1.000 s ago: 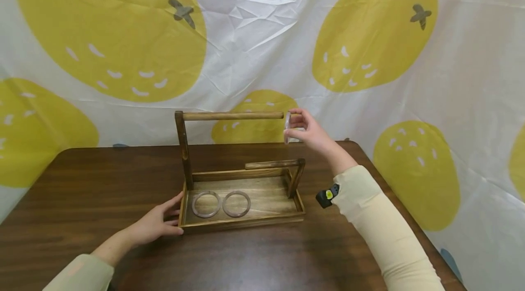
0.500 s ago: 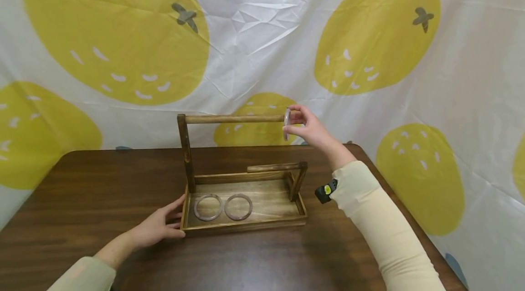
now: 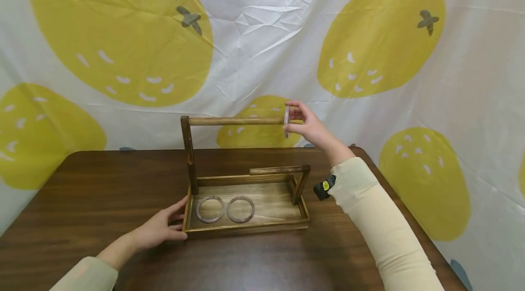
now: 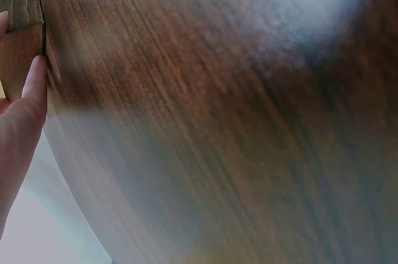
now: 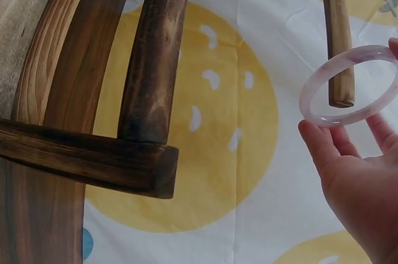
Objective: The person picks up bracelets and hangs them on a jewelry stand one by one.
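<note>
In the head view, my right hand point(image 3: 311, 128) pinches a pale, translucent bangle point(image 3: 286, 122) between thumb and fingers. The bangle stands on edge at the free end of the upper wooden rod point(image 3: 238, 121). From the right wrist, the rod's tip point(image 5: 341, 99) shows through the held bangle's opening point(image 5: 309, 94); how deep it sits inside I cannot tell. My left hand point(image 3: 157, 229) rests against the left end of a wooden tray stand point(image 3: 254, 226), fingers and thumb fairly straight. Two similar bangles, a left one point(image 3: 198, 209) and a right one point(image 3: 253, 209), lie flat in the tray.
A shorter, lower rod point(image 3: 279, 170) reaches leftward from a post point(image 3: 301, 185) at the tray's right end. A taller post point(image 3: 189, 154) carries the upper rod. Beneath is a dark wooden table point(image 3: 102, 186); behind it hangs a fruit-print cloth point(image 3: 266, 54).
The bangle in my right hand has moved left, from just off the upper rod's tip to meet it. My left hand stays at the tray. The head view has shifted slightly.
</note>
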Demonstrator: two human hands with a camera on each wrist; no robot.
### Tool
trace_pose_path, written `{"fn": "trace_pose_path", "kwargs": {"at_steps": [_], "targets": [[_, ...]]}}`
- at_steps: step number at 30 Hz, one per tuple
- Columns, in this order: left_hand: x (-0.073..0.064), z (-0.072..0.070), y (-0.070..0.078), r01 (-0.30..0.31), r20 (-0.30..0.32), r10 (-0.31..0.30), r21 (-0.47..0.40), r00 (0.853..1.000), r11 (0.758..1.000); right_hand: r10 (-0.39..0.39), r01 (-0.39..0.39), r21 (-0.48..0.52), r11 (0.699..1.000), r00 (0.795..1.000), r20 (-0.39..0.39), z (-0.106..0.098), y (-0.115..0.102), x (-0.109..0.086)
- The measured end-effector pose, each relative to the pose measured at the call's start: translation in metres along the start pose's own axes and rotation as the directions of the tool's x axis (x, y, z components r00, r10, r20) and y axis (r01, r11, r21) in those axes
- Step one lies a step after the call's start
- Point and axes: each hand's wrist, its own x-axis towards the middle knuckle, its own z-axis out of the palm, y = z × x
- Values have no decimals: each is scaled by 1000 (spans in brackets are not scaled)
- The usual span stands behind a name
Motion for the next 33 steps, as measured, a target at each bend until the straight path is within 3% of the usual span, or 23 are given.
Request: {"fn": "trace_pose_path", "kwargs": {"at_steps": [11,33], "targets": [[1,-1,-2,-1,-1,1,-7,1000,1000,-11,10,57,998,1000,14,3,-5,5],[2,-2,-5,-6,-13,6,-3,1000,1000,-21,20,20,1000,998,52,10,-20,14]]}}
